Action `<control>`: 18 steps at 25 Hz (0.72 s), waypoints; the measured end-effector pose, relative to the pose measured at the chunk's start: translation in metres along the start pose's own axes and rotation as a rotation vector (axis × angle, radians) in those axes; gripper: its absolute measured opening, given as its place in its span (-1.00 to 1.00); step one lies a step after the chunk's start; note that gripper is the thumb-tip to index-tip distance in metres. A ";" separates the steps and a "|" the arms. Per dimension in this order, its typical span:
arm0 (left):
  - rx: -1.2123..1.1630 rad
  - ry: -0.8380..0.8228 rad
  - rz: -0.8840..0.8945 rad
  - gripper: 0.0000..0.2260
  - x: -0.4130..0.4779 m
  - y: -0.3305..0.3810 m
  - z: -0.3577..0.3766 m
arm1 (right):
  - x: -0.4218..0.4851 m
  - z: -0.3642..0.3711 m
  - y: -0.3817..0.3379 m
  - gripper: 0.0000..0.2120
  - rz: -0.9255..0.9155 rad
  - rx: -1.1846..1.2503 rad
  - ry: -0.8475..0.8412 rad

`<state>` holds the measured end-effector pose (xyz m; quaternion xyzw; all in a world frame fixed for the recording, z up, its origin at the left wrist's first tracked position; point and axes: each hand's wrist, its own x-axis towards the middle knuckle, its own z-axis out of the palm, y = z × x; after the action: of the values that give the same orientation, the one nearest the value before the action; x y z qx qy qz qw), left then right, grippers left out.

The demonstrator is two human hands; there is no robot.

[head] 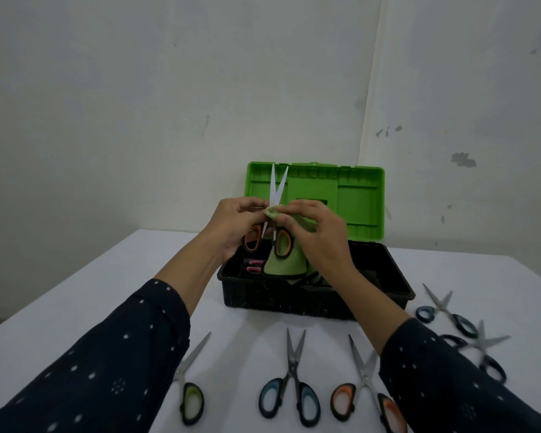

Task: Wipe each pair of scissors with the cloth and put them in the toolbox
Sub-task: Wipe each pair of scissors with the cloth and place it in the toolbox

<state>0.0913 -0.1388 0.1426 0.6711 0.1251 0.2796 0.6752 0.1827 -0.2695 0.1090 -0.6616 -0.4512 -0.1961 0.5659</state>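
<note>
Gripping 1 scissors (275, 190), 1 cloth (283, 264); 5 pairs (292, 370) on table (247, 339).

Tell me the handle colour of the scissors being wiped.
Orange with black trim on the held scissors, clearest in the head view.

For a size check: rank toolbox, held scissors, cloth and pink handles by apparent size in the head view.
1. toolbox
2. held scissors and cloth: look alike, not ranked
3. pink handles, partly hidden inside the box

Toolbox (294, 300) right half open from above, upright lid (359, 198) walling the back, loose scissors (294, 370) lining table (247, 323) front and right.
</note>
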 end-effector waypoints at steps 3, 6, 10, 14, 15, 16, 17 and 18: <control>-0.055 -0.008 0.032 -0.89 -0.001 0.000 0.001 | 0.006 -0.001 -0.001 -0.91 0.212 0.243 -0.041; -0.089 -0.032 0.029 -0.88 -0.001 -0.001 0.004 | 0.012 -0.001 -0.003 -0.88 0.253 0.254 -0.029; -0.151 -0.128 -0.010 -0.82 -0.002 -0.001 0.003 | 0.013 -0.002 -0.010 -0.84 0.221 0.203 0.052; -0.093 -0.043 0.018 -0.82 0.000 -0.004 0.001 | 0.013 0.001 -0.010 -0.70 0.217 0.061 0.156; -0.092 -0.024 0.018 -0.84 0.001 -0.004 0.001 | 0.011 0.001 -0.010 -0.70 0.236 0.090 0.142; -0.101 -0.007 0.017 -0.87 0.001 -0.004 0.001 | 0.009 0.001 -0.010 -0.71 0.240 0.128 0.107; -0.119 0.009 0.013 -0.89 0.002 -0.003 0.001 | 0.006 -0.001 -0.010 -0.69 0.224 0.144 0.066; -0.140 0.020 0.008 -0.90 0.002 -0.003 0.001 | 0.004 -0.001 -0.009 -0.68 0.194 0.121 0.035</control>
<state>0.0940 -0.1381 0.1400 0.6200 0.1094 0.2969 0.7180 0.1783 -0.2696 0.1178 -0.6631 -0.3860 -0.1243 0.6292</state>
